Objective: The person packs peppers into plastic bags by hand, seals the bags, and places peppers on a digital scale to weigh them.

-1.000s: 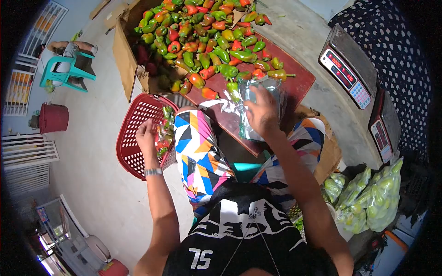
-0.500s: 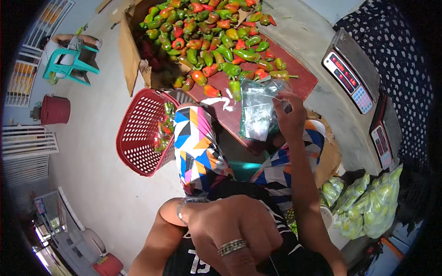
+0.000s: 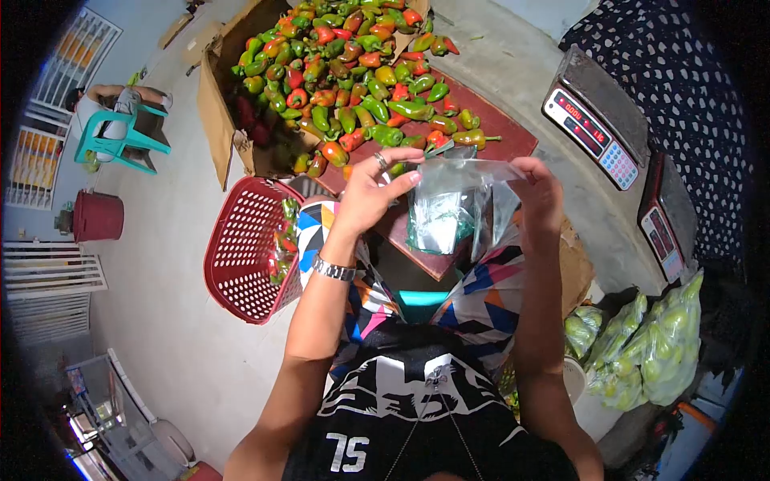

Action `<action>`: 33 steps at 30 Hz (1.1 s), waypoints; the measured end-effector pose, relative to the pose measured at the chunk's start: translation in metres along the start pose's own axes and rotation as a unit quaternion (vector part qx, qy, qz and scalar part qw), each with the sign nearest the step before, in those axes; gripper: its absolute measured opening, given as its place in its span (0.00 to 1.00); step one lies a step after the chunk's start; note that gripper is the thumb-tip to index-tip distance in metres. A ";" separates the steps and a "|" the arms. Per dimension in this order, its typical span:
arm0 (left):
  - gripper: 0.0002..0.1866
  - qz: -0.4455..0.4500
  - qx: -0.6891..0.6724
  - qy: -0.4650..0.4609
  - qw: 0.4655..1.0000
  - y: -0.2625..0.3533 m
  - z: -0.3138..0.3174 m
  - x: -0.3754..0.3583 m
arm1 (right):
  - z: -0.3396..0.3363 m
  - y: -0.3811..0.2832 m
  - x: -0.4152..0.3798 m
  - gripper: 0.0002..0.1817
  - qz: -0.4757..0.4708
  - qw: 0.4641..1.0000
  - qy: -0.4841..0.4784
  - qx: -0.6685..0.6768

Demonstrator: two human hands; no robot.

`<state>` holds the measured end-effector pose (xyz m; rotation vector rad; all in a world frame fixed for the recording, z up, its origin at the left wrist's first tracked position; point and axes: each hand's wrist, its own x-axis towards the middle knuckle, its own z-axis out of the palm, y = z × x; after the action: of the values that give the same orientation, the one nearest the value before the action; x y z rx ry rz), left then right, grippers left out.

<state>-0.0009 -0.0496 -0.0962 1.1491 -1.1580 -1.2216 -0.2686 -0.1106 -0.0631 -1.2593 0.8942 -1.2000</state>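
Maroon tabletop [image 3: 517, 145] with loose peppers [image 3: 374, 107]

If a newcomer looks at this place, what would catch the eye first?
Probably the heap of red and green peppers at the top, partly in a cardboard box and partly on a dark red table. Next comes the clear plastic bag between the left hand and the right hand, near the middle. On the right, the upper scale with glowing red digits also stands out.
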 end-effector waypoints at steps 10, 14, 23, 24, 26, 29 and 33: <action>0.12 -0.029 -0.132 -0.009 0.991 -0.027 0.059 0.016 | -0.030 -0.005 -0.017 0.09 0.180 0.978 0.052 0.093; 0.09 -0.060 -0.166 0.074 0.982 -0.031 0.049 0.005 | -0.044 0.023 -0.032 0.11 0.234 0.966 0.041 0.104; 0.07 -0.110 -0.097 0.138 0.980 -0.020 0.029 -0.027 | -0.004 0.052 -0.069 0.11 0.210 0.973 0.051 -0.085; 0.07 -0.111 -0.089 0.141 0.980 -0.020 0.027 -0.029 | 0.001 0.053 -0.070 0.13 0.149 0.977 0.053 -0.143; 0.06 -0.113 -0.072 0.147 0.980 -0.017 0.024 -0.035 | 0.005 0.049 -0.069 0.15 0.076 0.961 0.094 -0.250; 0.06 -0.125 -0.068 0.153 0.978 -0.010 0.022 -0.042 | 0.022 0.024 -0.064 0.17 -0.057 0.923 0.121 -0.361; 0.06 -0.102 -0.060 0.152 0.981 -0.009 0.026 -0.052 | 0.061 0.005 -0.073 0.17 -0.007 0.948 0.065 -0.313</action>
<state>-0.0279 0.0021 -0.1040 1.3324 -0.7426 -1.2002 -0.2235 -0.0268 -0.0684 -1.6970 1.4378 -1.0491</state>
